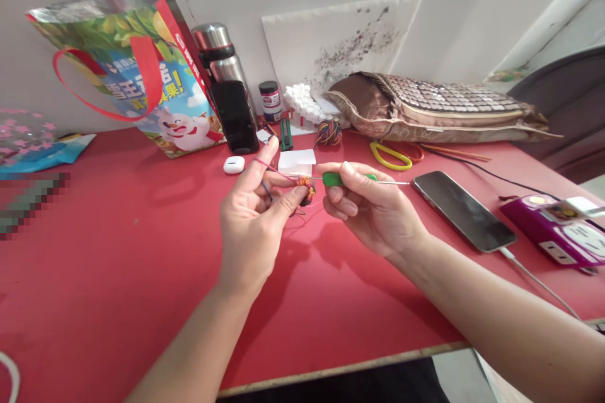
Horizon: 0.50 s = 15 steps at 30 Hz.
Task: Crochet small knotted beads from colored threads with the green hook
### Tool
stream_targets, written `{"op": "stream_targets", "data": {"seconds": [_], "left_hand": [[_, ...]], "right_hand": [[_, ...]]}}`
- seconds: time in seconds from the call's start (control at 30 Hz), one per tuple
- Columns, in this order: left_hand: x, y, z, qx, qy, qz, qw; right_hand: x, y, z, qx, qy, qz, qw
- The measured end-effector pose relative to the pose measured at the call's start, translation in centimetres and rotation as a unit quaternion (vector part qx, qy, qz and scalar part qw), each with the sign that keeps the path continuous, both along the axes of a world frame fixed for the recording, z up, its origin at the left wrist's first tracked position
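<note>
My left hand [255, 214] pinches a small crocheted piece [306, 187] of orange, yellow and dark yarn between thumb and fingers. Its index finger is raised, with a thin pink strand [276, 171] running from it down to the piece. A dark blue strand also crosses the fingers. In my right hand [366, 201] is a crochet hook [331, 179] with a green grip and thin metal ends. The hook's left end reaches the crocheted piece; whether it is inside a stitch is too small to tell.
Behind my hands stand a patterned bag [170, 94], a steel flask [227, 63], an upright phone [235, 116] and a yarn bundle [328, 133]. Yellow-handled scissors [390, 156], a charging phone [463, 211] and a purple power socket [558, 233] lie right. An earbud case [234, 165] sits near my left hand.
</note>
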<state>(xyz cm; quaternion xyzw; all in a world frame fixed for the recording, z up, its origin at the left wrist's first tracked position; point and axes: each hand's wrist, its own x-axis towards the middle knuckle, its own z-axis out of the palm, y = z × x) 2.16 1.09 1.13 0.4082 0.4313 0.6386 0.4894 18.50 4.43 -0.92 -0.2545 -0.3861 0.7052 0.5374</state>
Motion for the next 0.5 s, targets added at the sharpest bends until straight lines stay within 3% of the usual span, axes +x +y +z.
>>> {"op": "stream_targets", "data": {"seconds": [0.5], "left_hand": [[0.41, -0.34, -0.20, 0.015, -0.007, -0.011, 1.000]], "right_hand": [[-0.68, -0.80, -0.19, 0.001, 0.052, 0.016, 0.999]]}}
